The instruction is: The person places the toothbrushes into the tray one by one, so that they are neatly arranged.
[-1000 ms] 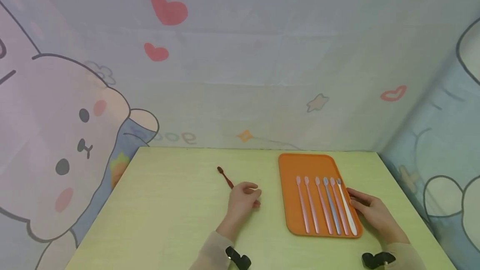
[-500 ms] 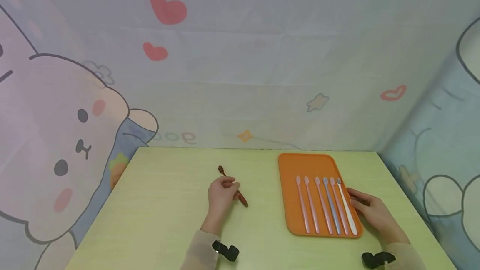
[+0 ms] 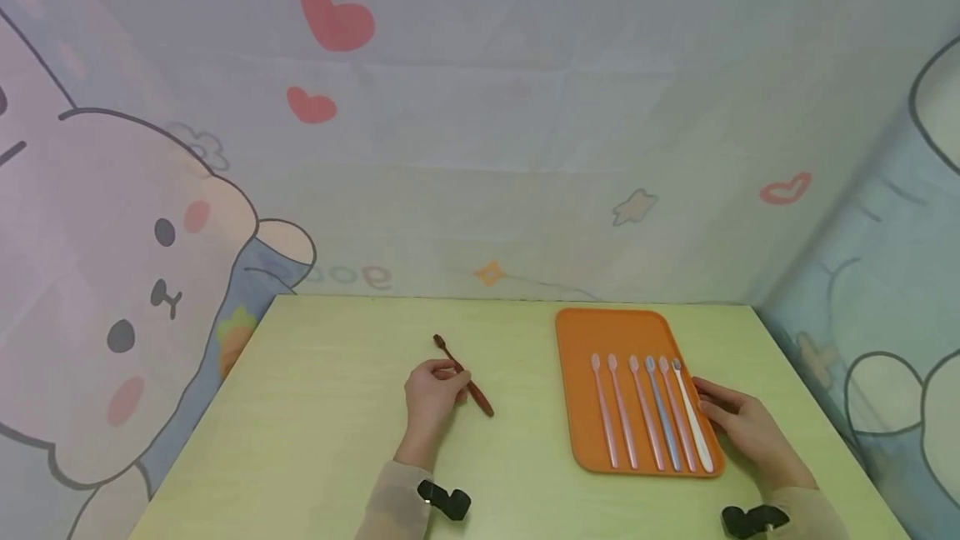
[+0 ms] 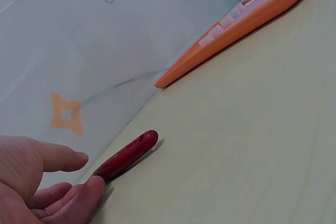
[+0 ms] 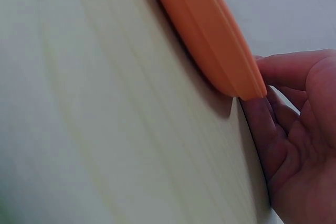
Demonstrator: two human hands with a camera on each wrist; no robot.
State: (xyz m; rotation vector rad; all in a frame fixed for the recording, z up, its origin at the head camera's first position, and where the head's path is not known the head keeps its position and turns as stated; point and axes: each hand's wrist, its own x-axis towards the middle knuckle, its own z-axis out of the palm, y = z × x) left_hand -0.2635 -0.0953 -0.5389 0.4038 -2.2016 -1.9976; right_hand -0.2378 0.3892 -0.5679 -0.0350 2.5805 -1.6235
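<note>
A dark red toothbrush (image 3: pixel 477 397) lies slantwise over the left-centre of the table, its dark bristle head pointing to the back left. My left hand (image 3: pixel 431 398) pinches its handle near the middle, the thumb against it. In the left wrist view the index finger stretches out above the red handle (image 4: pixel 126 157). On the right, an orange tray (image 3: pixel 611 330) bears several toothbrushes side by side: pink ones (image 3: pixel 643 415), a blue one (image 3: pixel 663 415) and a white one (image 3: pixel 693 419). My right hand (image 3: pixel 753 432) holds the tray's right rim, thumb over the edge.
The pale yellow-green table (image 3: pixel 322 407) ends at the back against a printed cloth (image 3: pixel 480 148) with hearts and a cartoon animal. More of this cloth hangs along the right side. Each wrist wears a black camera mount (image 3: pixel 445 500).
My left hand has shifted left along the red toothbrush, so that its handle end shows again. The brush itself has barely moved. The right hand and the tray stay in place.
</note>
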